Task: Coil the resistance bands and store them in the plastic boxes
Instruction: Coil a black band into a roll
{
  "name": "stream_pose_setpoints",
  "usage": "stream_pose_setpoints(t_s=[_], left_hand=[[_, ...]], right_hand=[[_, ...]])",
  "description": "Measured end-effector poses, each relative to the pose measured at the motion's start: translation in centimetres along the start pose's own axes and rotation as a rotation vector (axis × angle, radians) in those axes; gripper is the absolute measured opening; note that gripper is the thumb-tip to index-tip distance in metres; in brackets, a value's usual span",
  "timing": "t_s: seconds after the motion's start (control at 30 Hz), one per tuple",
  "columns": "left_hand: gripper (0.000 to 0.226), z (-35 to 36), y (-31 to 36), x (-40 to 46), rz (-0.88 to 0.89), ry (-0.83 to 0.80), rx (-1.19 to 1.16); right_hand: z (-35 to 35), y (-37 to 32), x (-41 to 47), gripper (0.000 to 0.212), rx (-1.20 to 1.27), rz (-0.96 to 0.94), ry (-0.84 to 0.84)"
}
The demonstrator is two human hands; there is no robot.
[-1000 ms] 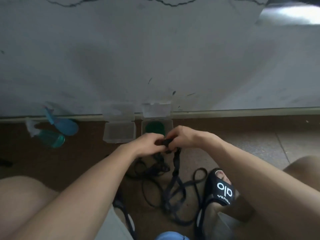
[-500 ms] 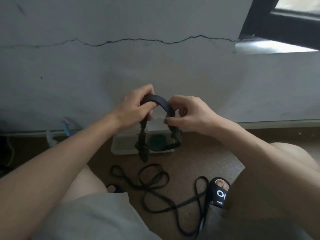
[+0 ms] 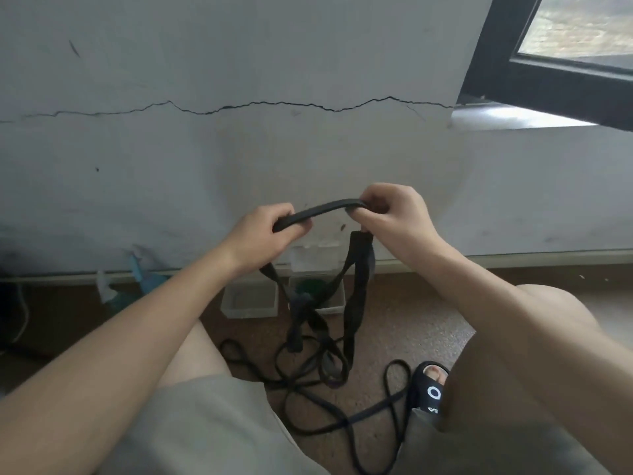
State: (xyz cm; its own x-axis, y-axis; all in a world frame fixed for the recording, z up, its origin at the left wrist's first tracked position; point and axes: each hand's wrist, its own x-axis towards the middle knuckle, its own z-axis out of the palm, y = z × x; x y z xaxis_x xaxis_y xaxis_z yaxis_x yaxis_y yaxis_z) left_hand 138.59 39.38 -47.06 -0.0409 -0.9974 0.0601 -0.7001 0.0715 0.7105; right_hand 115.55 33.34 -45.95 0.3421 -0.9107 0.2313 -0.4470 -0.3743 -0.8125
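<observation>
Since earlier we spread our hands, left hand and right hand both gripping the black band; keep it flat while coiling.

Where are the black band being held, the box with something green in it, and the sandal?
black band (image 3: pixel 320 210), head view, stretch between the hands
box (image 3: pixel 337 307), head view, front rim
sandal (image 3: pixel 432 392), head view, strap

Hanging black band partly hides green-filled box.

I have one head view only. It looks forward and down from close above my knees, facing the cracked wall.
</observation>
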Motion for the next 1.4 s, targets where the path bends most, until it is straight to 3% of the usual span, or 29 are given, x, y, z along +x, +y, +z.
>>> stream_pose_setpoints(t_s=[0.07,0.13,0.2,0.33,0.5,0.57,0.67,0.77,0.87,0.93,1.03,1.13,1.23,1.4], left_hand=[[0.042,0.1,0.0,-0.5,-0.026,-0.024,-0.080],[0.046,0.1,0.8,-0.9,-0.061,-0.051,-0.333],[0.049,0.3,1.7,-1.1,-0.069,-0.112,-0.499],[0.055,1.8,2.2,-1.8,-0.123,-0.165,-0.590],[0.031,1.7,2.3,-1.9,0.027,0.004,-0.653],[0.037,1.8,2.9,-1.8,0.041,0.030,-0.753],[0.043,0.8,3.6,-1.6,-0.034,0.138,-1.139],[0.040,-0.4,2.9,-1.0,-0.046,0.219,-1.344],[0.039,-0.7,2.1,-0.7,-0.060,0.223,-1.251],[0.039,-0.3,2.1,-0.8,-0.089,0.187,-1.146],[0.038,0.7,2.4,-1.1,-0.101,0.103,-1.022],[0.032,1.8,3.4,-1.5,-0.112,-0.018,-0.898],[0.030,2.2,3.8,-1.5,-0.132,-0.051,-0.889],[0.033,1.4,3.1,-0.9,-0.148,0.003,-1.079]], right_hand=[[-1.0,-0.5,0.3,0.010,0.103,0.062,-0.168],[-1.8,-1.3,0.2,0.016,0.192,0.099,-0.451],[-1.9,-2.2,-0.2,0.014,0.150,0.066,-0.587],[-0.6,-3.2,-0.7,0.013,0.051,-0.003,-0.533],[1.5,-1.2,-1.2,0.018,-0.242,0.010,-0.650],[3.3,0.6,-2.2,0.021,-0.301,0.041,-0.654],[5.4,5.3,-3.5,0.027,-0.265,0.214,-0.652],[6.6,8.5,-4.7,0.044,-0.279,0.430,-0.829],[7.2,9.6,-4.8,0.056,-0.472,0.329,-0.842],[6.8,9.2,-4.1,0.078,-0.483,0.322,-0.792],[5.7,6.6,-3.1,0.093,-0.173,0.295,-0.807],[5.5,3.2,-2.6,0.076,0.136,0.243,-0.794],[6.3,1.5,-2.3,0.043,0.088,0.148,-0.712],[6.8,2.1,-2.1,0.019,0.077,0.088,-0.592]])
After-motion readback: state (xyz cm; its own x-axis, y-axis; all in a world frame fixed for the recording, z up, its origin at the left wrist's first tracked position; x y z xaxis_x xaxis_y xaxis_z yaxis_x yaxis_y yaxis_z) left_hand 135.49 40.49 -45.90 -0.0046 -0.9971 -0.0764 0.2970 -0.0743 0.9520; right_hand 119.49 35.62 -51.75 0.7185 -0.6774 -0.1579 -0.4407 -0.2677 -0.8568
